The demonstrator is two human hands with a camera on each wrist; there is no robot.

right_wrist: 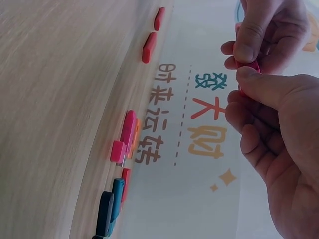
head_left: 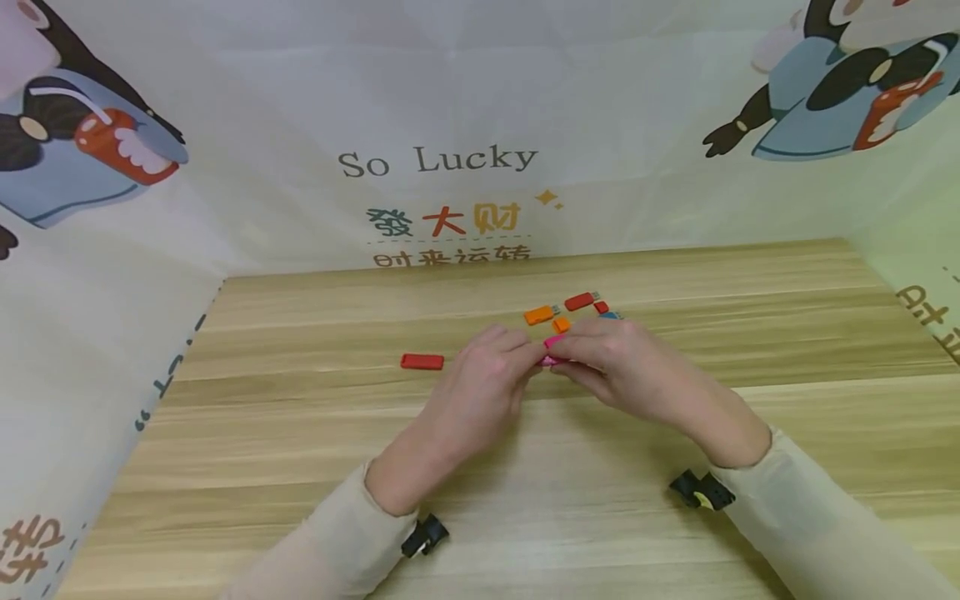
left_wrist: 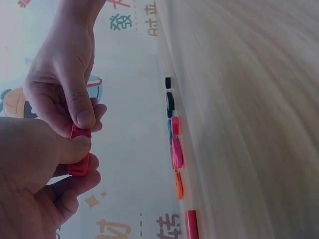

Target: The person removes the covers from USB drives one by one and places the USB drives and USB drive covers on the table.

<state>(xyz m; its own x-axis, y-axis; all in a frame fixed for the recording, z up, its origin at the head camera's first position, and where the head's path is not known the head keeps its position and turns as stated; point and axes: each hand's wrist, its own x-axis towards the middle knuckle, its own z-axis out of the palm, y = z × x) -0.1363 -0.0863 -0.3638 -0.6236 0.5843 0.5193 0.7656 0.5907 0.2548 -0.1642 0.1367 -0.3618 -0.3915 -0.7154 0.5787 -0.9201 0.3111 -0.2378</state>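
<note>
**Both hands pinching one pink USB stick above the tabletop**

The left hand (head_left: 480, 387) and the right hand (head_left: 622, 367) meet at the middle of the wooden tabletop (head_left: 300, 467), fingertips together. Between them is a pink USB stick (head_left: 553, 350), held clear of the surface. In the left wrist view the left thumb and curled fingers grip the lower end of the stick (left_wrist: 79, 152), while the right thumb and forefinger pinch its upper end. The right wrist view shows only a sliver of it (right_wrist: 247, 66) between the two thumbs.

Just beyond the hands lies a cluster of further sticks: an orange USB stick (head_left: 540, 315), a red USB stick with its metal plug exposed (head_left: 581, 301), a small red cap (head_left: 601, 307), a small orange cap (head_left: 560, 325) and a blue piece (head_left: 609, 316), partly hidden behind the right hand. A capped red USB stick (head_left: 422, 361) lies apart, left of the left hand. A printed cloth backdrop (head_left: 450, 167) stands behind the tabletop.
</note>
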